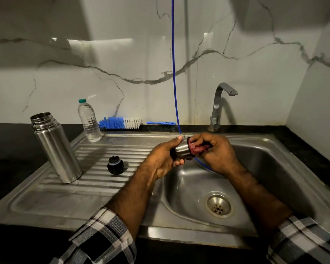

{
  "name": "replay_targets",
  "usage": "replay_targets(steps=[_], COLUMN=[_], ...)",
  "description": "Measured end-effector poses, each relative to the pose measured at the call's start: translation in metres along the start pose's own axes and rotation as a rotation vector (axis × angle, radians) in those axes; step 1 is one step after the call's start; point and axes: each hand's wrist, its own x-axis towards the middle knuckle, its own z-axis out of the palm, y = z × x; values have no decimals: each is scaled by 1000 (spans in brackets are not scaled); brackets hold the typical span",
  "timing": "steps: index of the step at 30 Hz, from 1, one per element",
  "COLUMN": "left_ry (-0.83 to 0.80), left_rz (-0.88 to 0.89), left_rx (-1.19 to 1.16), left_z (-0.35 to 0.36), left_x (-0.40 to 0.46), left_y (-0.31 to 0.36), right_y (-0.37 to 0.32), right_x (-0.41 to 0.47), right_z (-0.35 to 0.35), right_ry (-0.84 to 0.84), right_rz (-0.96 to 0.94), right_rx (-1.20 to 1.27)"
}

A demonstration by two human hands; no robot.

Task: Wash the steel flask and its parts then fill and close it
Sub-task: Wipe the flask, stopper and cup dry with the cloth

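Over the sink basin (271,168), the left hand (165,159) grips one steel cup lid (182,151) while the right hand (216,152) pinches one reddish scrub pad (197,148) pushed into its mouth. One open steel flask (55,147) and one black stopper (115,165) stand on the drainboard (51,199); one plastic water bottle (89,121) stands at its back edge. One blue-and-white bottle brush (122,123) lies along the counter's back edge, one tap (218,105) stands behind the basin, and one blue cord (173,63) hangs down to the hands.

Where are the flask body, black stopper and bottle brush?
flask body (56,149), head view, middle of its steel wall.
black stopper (115,165), head view, its side, on the drainboard ribs.
bottle brush (120,123), head view, on the bristles where blue meets white.
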Motion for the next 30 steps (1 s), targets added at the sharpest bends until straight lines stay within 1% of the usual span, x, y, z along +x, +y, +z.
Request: replay_targets(steps=[1,3,5,6,8,9,10,11,12,14,16,17,18,20,21,22,23,24,26,28,30], left_ry=[-21,-67,-121,-139,-181,-215,-231,-222,-192,-114,-19,30,68,99,93,76,56,33,-43,-100,-108], left_rz=[23,118,287,390,574,628,658,672,670,576,407,320,229,84,59,70,102,157,307,452,568], left_rx=[35,151,288,359,498,551,595,621,618,493,363,319,272,144,87,67,90,148,284,412,558], left_z=[0,0,1,1,2,4,6,7,8,8,10,11,12,14,14,12,11,10,8,8,8], left_x=[-1,-1,1,1,-1,-4,-5,-6,-5,-3,-3,-4,-4,-6,-6,-4,-3,-2,-2,-4,-8], left_y=[1,-1,-3,-3,-1,0,0,-1,-1,0,1,0,0,-2,-2,-2,-1,-1,-2,-1,3], right_y=[1,1,-2,-3,-1,2,4,8,8,4,-1,0,0,4,5,3,1,0,4,9,11], right_x=[0,0,2,3,5,4,3,3,4,7,6,5,3,0,0,-1,-1,1,3,6,8], right_z=[-2,-7,-8,-7,-10,-14,-19,-21,-21,-14,-10,-7,-5,-1,1,1,0,-1,-2,-4,-8], right_ry=[17,47,64,84,103,95,74,57,43,46,36,-3,-48,-65,-33,-9,9,28,51,69,81], right_rz=[41,185,364,471,739,877,973,1024,1017,867,570,401,279,102,30,-3,10,78,289,495,689], right_rx=[12,55,167,274,646,858,995,1042,1016,823,491,308,164,4,-27,-45,-41,-31,59,306,630])
